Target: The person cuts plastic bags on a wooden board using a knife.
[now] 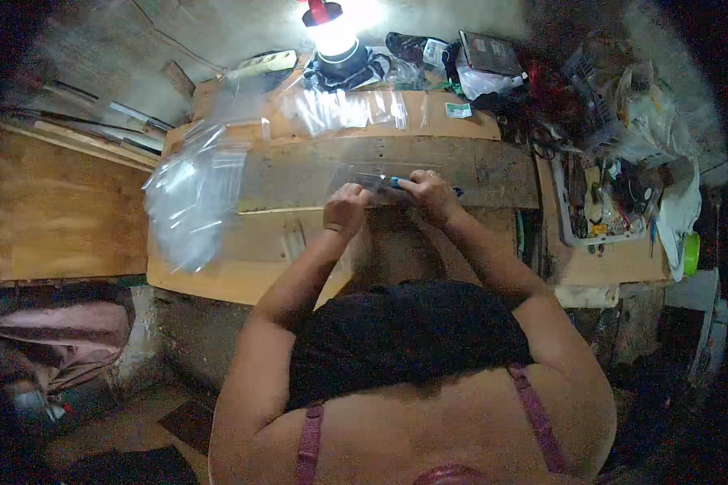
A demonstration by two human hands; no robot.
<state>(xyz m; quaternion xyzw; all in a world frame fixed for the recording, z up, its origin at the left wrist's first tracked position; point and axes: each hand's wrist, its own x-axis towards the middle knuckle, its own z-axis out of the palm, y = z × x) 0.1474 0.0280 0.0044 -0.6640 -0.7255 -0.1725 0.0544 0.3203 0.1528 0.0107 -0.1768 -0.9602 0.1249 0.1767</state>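
Observation:
My left hand (348, 208) is closed at the front of the wooden workbench (469, 174), its fingers pinching what looks like a thin clear plastic sleeve (369, 178). Close by on the right, my right hand (430, 196) is closed around a small blue thing (395, 183) that points toward the left hand. Its kind is too small and blurred to make out. The two hands are slightly apart, and the sleeve lies in the gap between them. A heap of clear plastic bags (190, 202) spreads over the bench on the left.
A bright lamp (333, 40) stands at the back, with more clear plastic bags (344, 111) in front of it. To the right is a white tray (569, 230) of small tools and parts. Wood strips (81, 141) lean at the far left. A green container (691, 254) sits at the right edge.

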